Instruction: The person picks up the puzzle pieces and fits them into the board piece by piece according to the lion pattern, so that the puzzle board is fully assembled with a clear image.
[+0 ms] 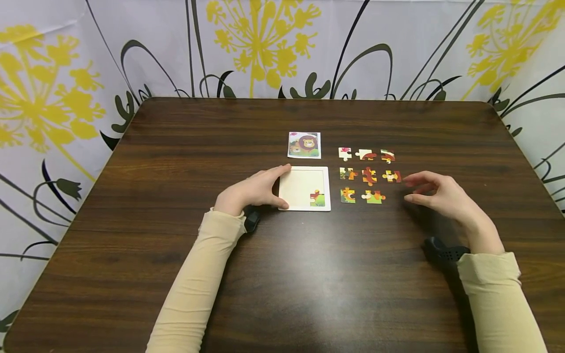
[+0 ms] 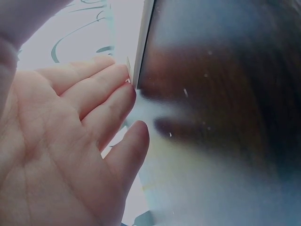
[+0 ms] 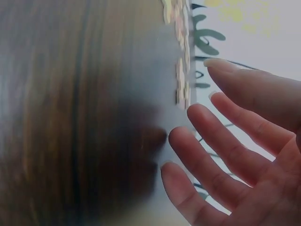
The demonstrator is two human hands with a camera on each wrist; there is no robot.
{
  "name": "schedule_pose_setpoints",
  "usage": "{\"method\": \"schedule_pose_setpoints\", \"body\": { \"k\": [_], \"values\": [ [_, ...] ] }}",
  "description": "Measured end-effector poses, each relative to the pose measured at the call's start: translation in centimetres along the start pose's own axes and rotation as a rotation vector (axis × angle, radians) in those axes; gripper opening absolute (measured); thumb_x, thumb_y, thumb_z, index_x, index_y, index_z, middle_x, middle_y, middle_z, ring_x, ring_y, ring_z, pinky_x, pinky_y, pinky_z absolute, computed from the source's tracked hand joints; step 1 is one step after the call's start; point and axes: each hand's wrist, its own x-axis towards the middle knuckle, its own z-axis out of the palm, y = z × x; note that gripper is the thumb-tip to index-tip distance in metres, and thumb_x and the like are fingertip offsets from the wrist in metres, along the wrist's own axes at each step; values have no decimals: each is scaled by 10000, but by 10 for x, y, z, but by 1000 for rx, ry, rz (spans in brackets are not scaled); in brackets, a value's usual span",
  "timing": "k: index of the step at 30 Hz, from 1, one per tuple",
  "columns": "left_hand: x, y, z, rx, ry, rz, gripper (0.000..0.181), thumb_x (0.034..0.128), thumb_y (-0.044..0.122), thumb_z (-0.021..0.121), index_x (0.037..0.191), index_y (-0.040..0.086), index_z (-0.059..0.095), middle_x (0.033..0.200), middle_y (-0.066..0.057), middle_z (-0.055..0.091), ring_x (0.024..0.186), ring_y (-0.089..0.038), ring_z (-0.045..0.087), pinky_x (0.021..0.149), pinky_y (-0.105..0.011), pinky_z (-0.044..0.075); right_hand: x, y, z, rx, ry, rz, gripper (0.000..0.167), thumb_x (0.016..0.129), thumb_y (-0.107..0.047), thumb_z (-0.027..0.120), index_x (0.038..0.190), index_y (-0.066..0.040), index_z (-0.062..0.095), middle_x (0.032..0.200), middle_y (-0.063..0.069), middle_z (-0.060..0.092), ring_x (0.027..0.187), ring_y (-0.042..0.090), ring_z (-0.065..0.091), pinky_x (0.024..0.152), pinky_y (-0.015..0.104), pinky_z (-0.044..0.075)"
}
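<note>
My left hand (image 1: pixel 251 191) rests at the left side of a square, white-rimmed puzzle tray (image 1: pixel 304 208). Its index finger is by the far left corner and its thumb by the near one. In the left wrist view, the fairly straight fingers (image 2: pixel 101 110) touch the tray's edge. One puzzle piece (image 1: pixel 318 198) lies in the tray's near right corner. Several loose puzzle pieces (image 1: pixel 369 175) lie in rows to the right of the tray. Beside them, my right hand (image 1: pixel 437 193) hovers with loosely bent fingers (image 3: pixel 216 165) and nothing between them.
Behind the tray lies a picture card (image 1: pixel 304 145) with a lion on it. The dark wooden table (image 1: pixel 344 274) reaches back to a flower-patterned curtain (image 1: pixel 282 49). A black wrist camera (image 1: pixel 443 250) hangs under the right wrist.
</note>
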Motion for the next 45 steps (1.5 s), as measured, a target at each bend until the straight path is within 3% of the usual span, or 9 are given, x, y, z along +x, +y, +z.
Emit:
{"method": "schedule_pose_setpoints", "body": {
  "k": [7,14,18,24,32,39,45],
  "values": [
    [0,-1,0,-3,-4,-5,924,747,224,794,1468,4,258,1494,-151,352,1352,-269,374,1131,-386,293,3,10,-6,17,6,6,460,842,-261,705,1233,-53,581,1151,165,615,806,-161,509,692,120,415],
    [2,-1,-1,-2,-8,-18,928,747,228,794,1474,20,255,1500,-138,345,1354,-265,370,1134,-383,290,10,21,-11,41,1,30,494,836,-263,712,1253,-40,570,1049,-135,615,824,-149,516,702,90,409],
    [2,0,-1,-1,-7,-16,931,746,229,795,1475,22,253,1498,-140,348,1351,-264,373,1133,-384,291,17,27,-13,54,-6,24,496,836,-231,714,1254,-11,563,1024,-182,596,832,-142,516,703,68,414],
    [2,0,0,-8,-8,-11,931,746,224,794,1474,17,253,1500,-144,345,1357,-260,370,1136,-379,287,26,30,-16,55,-36,41,509,836,-225,714,1256,12,550,1045,-122,590,835,-134,501,700,63,414],
    [2,-1,1,-12,-11,-22,930,752,232,791,1479,30,248,1509,-137,333,1370,-258,355,1142,-378,278,32,26,-16,51,-52,70,532,822,-226,728,1262,14,547,1197,202,587,842,-122,495,705,66,415],
    [2,-2,2,-18,-10,-18,930,749,224,793,1479,31,251,1502,-138,344,1359,-251,367,1136,-377,287,40,23,-13,3,-60,91,556,811,-260,739,1280,-29,549,1259,212,567,839,-65,484,717,123,396],
    [2,-2,2,-17,-6,-12,929,743,218,797,1475,27,258,1497,-141,352,1356,-248,373,1137,-371,287,47,17,-8,-1,-58,83,525,810,-256,740,1249,-22,572,1176,196,587,797,64,488,681,207,398]
  ]
}}
